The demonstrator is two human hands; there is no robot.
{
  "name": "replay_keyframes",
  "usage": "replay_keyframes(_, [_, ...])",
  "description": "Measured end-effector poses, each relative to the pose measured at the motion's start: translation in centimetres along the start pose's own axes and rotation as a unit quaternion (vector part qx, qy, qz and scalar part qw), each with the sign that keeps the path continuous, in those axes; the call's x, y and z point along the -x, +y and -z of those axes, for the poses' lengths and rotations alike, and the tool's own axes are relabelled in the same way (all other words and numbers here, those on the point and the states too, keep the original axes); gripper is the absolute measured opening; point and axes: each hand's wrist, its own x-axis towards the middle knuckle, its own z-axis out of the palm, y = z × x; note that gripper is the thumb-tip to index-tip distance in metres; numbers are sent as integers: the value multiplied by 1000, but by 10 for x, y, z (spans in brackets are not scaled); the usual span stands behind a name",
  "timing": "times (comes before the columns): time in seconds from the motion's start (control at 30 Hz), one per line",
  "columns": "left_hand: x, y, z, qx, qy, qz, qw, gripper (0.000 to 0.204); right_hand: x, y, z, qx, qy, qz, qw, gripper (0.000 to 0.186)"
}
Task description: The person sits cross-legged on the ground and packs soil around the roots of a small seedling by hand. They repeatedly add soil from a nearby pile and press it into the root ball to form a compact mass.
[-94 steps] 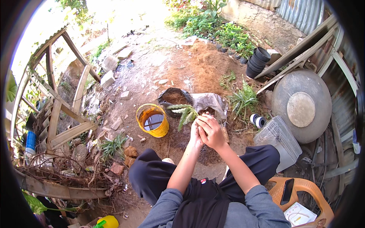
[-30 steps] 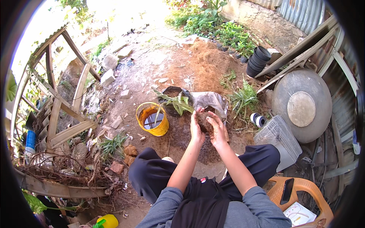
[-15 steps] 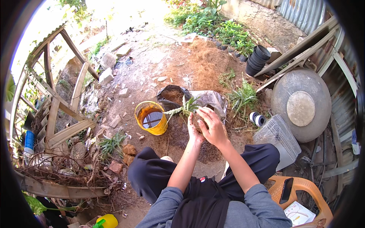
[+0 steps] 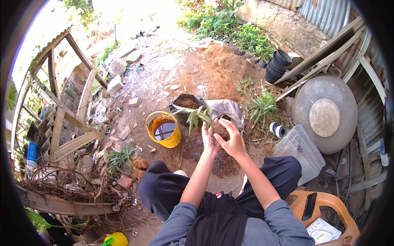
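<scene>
Between my two hands is a small plant, its brown, fibre-covered root ball cupped from both sides. The plant's pale green leaves stick out to the left, above the yellow bucket's right side. My left hand supports the ball's left side, with dark soil on its fingers. Curved over the right and far side is my right hand. Dark liquid partly fills the yellow bucket to the left. Behind the leaves stands a black plastic bag of brown fibre, beside a greyish plastic sheet.
Loose brown fibre covers the ground ahead. Stacked black pots, a large round grey basin and a wire rack stand to the right. An orange chair holds a phone. A broken wooden frame leans at left.
The plant has turned in my hands. Its leaves have swung lower and left, and the root ball shows more between my palms. Both hands stay in about the same place.
</scene>
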Motion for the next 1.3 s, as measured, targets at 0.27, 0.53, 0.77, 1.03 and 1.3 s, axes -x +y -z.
replay_keyframes(0.27, [6,-2,-12,-199,-31,-68,977,63,6,38,-7,-430,116,-324,834,41])
replay_keyframes(0.53, [7,-10,-8,-156,17,-88,984,49,9,15,-14,-464,115,-300,826,38])
replay_keyframes(0.77, [7,-9,-10,-84,-14,-94,992,41,0,-1,-33,-407,154,-258,863,21])
replay_keyframes(1.03, [6,-15,-6,-145,20,-120,982,37,4,9,-46,-448,189,-286,826,17])
replay_keyframes(1.3, [-1,6,-3,48,-52,-14,997,40,-14,-4,-8,51,50,-15,997,33])
